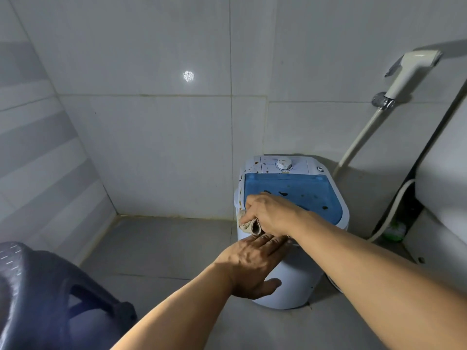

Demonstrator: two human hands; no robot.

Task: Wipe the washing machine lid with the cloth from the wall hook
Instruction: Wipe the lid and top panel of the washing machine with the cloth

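Observation:
A small white washing machine (290, 286) stands on the floor against the tiled wall. Its blue see-through lid (303, 190) carries several dark brown stains, and more spots mark the white control panel (255, 166) with its dial. My right hand (270, 213) grips a bunched beige cloth (250, 224) at the lid's front left corner. My left hand (255, 263) lies flat, fingers straight, on the machine's front top edge just below the cloth.
A dark plastic stool (50, 286) sits at the lower left. A white spray nozzle (409, 69) with its hose (358, 142) hangs on the wall to the right. A white toilet tank (444, 173) fills the right edge.

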